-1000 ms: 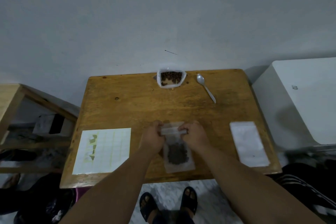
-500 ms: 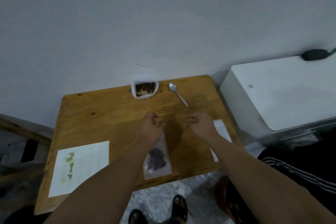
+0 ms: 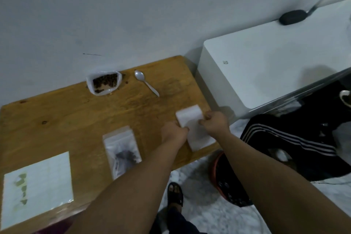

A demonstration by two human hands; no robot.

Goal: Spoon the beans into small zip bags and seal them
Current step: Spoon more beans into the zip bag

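both hands are at the stack of empty zip bags (image 3: 197, 133) near the right edge of the counter (image 3: 76, 119), so the step in hand looks like peeling off one fresh bag to fill. the left hand (image 3: 173, 133) has its grip curled closed at the stack's left edge, and the right hand (image 3: 215, 122) has its grip pinched at the right edge; whether either has one sheet or several between the fingers cannot be told, since the stack reads as one pale slab. to do this well, i would judge that one hand should pin the pile flat while the other rubs thumb against forefinger at a corner to slide the top bag free, because thin plastic clings and two bags can come up together. the pile lies close to the counter's edge, so a hard tug could drag the rest off onto the floor; a lift straight up is safer than a sideways pull. the filled zip bag (image 3: 123, 150) lies flat to the left of the hands, apart from them, with dark beans gathered in its lower half. the bean supply (image 3: 103, 82) sits in an open white bag at the far side, with the spoon (image 3: 146, 81) just beside it to the right, bowl up, untouched. a sheet of paper (image 3: 38, 186) lies at the near left corner.
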